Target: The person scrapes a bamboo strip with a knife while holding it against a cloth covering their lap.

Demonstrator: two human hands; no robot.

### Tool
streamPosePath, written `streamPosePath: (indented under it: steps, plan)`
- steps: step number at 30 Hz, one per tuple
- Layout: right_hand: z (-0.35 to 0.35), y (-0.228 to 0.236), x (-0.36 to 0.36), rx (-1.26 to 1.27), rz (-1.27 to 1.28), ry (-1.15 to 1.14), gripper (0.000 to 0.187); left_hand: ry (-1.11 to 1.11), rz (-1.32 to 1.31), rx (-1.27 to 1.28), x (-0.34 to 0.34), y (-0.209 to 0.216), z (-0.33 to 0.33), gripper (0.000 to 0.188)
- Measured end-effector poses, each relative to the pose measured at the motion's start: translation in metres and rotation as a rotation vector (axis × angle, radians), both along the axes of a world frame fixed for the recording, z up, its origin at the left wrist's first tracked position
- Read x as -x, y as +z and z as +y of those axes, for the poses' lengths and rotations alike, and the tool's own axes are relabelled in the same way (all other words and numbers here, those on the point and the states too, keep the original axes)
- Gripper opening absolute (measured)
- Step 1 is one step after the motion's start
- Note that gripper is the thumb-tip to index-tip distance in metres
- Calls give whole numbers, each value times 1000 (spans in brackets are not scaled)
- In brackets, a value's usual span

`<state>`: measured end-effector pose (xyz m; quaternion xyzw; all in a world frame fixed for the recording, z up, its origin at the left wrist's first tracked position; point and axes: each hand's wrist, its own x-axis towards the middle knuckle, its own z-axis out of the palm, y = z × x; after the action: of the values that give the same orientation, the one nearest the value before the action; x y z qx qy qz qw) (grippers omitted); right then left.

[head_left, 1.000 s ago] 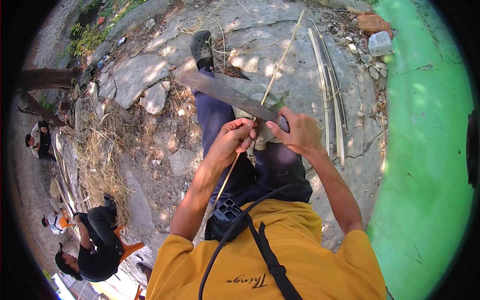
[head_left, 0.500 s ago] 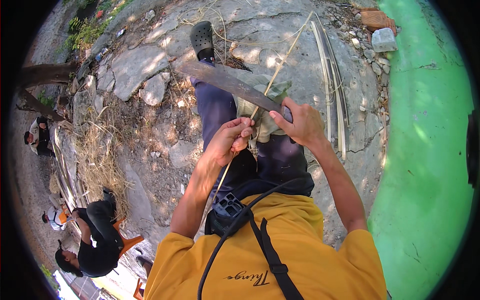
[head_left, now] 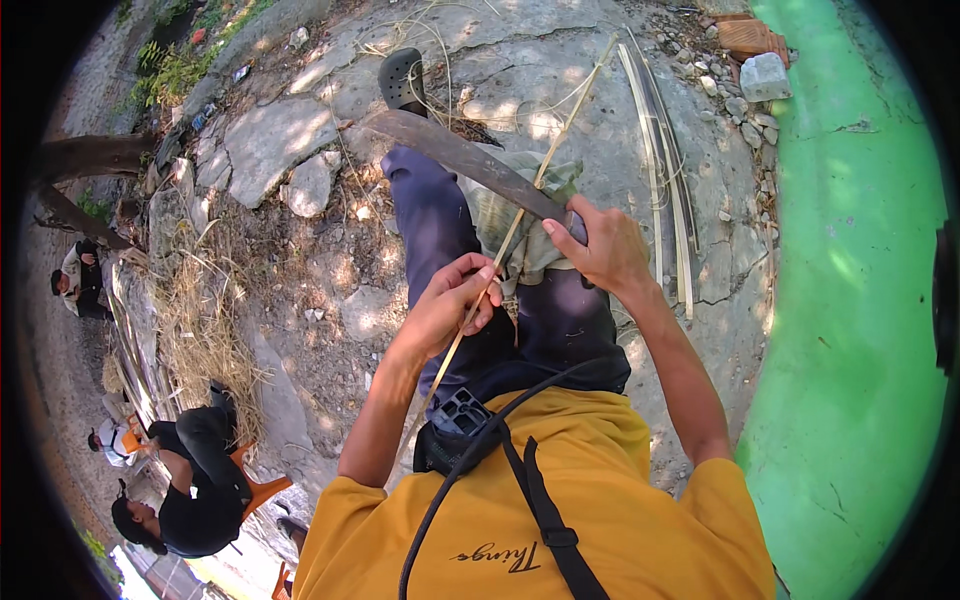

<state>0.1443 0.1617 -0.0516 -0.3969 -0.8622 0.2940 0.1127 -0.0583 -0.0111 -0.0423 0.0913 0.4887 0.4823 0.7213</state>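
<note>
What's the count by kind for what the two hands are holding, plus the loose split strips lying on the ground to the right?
Long dark blade, gripped by the right hand: 1
Thin bamboo strip, pinched by the left hand: 1
Loose split strips on the stone ground: about 4; they overlap, so the count is approximate
Total: about 6

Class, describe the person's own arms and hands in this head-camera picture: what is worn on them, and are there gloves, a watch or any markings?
Both forearms are bare, coming out of short mustard-yellow sleeves. The left hand and right hand wear no gloves. No watch, ring or bracelet shows on either wrist, and no markings can be made out. A black strap crosses the shirt between the arms.
</note>
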Motion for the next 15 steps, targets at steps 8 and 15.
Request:
streamPosePath:
  steps: [8, 15]
  plan:
    - [-2, -1, -5, 19, 17, -3, 58, -29, -60, -82, 2, -15, 23, 20]
    - [3, -4, -5, -60, 25, 11, 51, 38, -245, -20, 1, -22, 19, 14]
